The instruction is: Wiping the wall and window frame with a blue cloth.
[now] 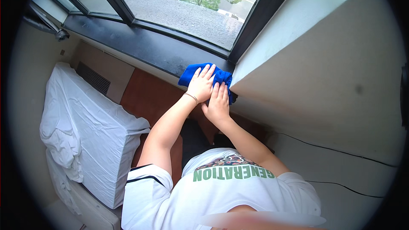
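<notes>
A bright blue cloth (191,72) lies at the right end of the dark window sill (143,46), by the corner of the wall. My left hand (203,86), with a thin bracelet at the wrist, rests flat on the cloth, its fingers spread a little. Beside it, my right hand (218,102) presses on the bunched right part of the same cloth, near the sill's front edge. The hands are side by side. Both palms are hidden, and so is the underside of the cloth.
Dark window frames (182,40) rise behind the sill. A pale wall (306,70) stands close on the right, with black cables (338,151) lower down. At left, a white sheet (102,134) covers a bed or mattress beside a vent grille (93,78). A dark bundle (48,22) hangs at upper left.
</notes>
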`<move>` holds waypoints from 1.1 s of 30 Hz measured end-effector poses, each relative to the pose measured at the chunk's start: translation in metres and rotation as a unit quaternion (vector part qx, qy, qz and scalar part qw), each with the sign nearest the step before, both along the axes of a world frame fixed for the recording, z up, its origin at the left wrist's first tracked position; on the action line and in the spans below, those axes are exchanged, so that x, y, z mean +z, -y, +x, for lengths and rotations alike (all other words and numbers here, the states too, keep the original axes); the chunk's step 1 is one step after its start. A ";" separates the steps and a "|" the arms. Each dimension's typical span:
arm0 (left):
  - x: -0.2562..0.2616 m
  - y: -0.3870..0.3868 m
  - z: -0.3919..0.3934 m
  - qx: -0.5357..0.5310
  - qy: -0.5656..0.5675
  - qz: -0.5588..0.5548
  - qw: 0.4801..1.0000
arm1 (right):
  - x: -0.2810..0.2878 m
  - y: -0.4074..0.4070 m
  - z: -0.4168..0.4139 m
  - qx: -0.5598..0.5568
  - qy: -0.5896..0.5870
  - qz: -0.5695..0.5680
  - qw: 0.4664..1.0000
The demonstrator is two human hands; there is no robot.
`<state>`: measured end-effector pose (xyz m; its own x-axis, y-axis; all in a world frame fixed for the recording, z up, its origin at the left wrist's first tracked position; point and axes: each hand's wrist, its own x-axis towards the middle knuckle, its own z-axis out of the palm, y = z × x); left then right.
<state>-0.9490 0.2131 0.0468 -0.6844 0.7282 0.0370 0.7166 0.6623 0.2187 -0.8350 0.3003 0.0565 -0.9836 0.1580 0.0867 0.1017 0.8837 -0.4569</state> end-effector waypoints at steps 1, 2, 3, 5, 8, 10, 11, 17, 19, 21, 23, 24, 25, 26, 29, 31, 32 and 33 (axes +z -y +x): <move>0.001 -0.001 -0.007 -0.011 0.006 0.007 1.000 | -0.001 0.003 -0.005 -0.019 0.019 -0.017 1.000; 0.002 -0.001 -0.014 -0.021 0.009 -0.006 1.000 | -0.001 0.007 -0.011 -0.036 0.019 -0.029 0.999; 0.003 -0.004 -0.023 -0.034 0.012 -0.018 0.999 | -0.001 0.009 -0.020 -0.058 0.019 -0.039 0.997; 0.000 -0.001 -0.041 -0.052 0.007 -0.016 0.998 | -0.002 0.015 -0.038 -0.098 0.023 -0.042 0.994; -0.006 0.022 -0.076 -0.062 -0.009 0.028 0.998 | -0.002 0.031 -0.073 -0.138 -0.006 -0.018 0.990; -0.008 0.049 -0.101 -0.066 -0.032 0.040 0.997 | 0.012 0.048 -0.101 -0.116 0.015 -0.028 0.993; -0.002 0.062 -0.115 -0.059 -0.018 0.016 0.998 | 0.014 0.057 -0.116 -0.098 0.025 -0.029 0.994; -0.004 0.109 -0.154 0.067 -0.096 0.039 0.992 | 0.012 0.065 -0.155 -0.115 0.078 -0.136 0.981; 0.003 0.102 -0.151 0.061 -0.058 0.030 0.996 | 0.015 0.064 -0.142 -0.231 0.065 -0.089 0.967; 0.007 0.091 -0.142 -0.052 -0.056 0.122 0.990 | 0.014 0.064 -0.127 -0.360 0.068 -0.007 0.930; 0.006 0.078 -0.133 -0.157 -0.064 0.168 0.971 | 0.010 0.055 -0.113 -0.441 0.077 0.028 0.894; 0.007 0.069 -0.129 -0.175 -0.098 0.152 0.968 | 0.011 0.048 -0.109 -0.449 0.007 0.042 0.893; 0.009 0.064 -0.126 -0.184 -0.095 0.155 0.966 | 0.012 0.044 -0.107 -0.458 0.009 0.045 0.888; 0.012 0.060 -0.124 -0.135 -0.065 0.128 0.980 | 0.012 0.042 -0.109 -0.449 0.010 0.054 0.892; 0.027 0.048 -0.129 -0.070 -0.025 0.132 0.988 | 0.003 0.028 -0.126 -0.362 -0.061 0.073 0.927; 0.025 0.052 -0.146 -0.029 0.076 0.120 0.989 | -0.005 0.025 -0.138 -0.283 -0.101 -0.026 0.954; 0.026 0.053 -0.149 -0.023 0.049 0.147 0.988 | -0.005 0.020 -0.138 -0.256 -0.115 -0.064 0.958; 0.018 0.062 -0.157 -0.022 0.073 0.150 0.986 | 0.000 0.025 -0.142 -0.248 -0.118 -0.070 0.959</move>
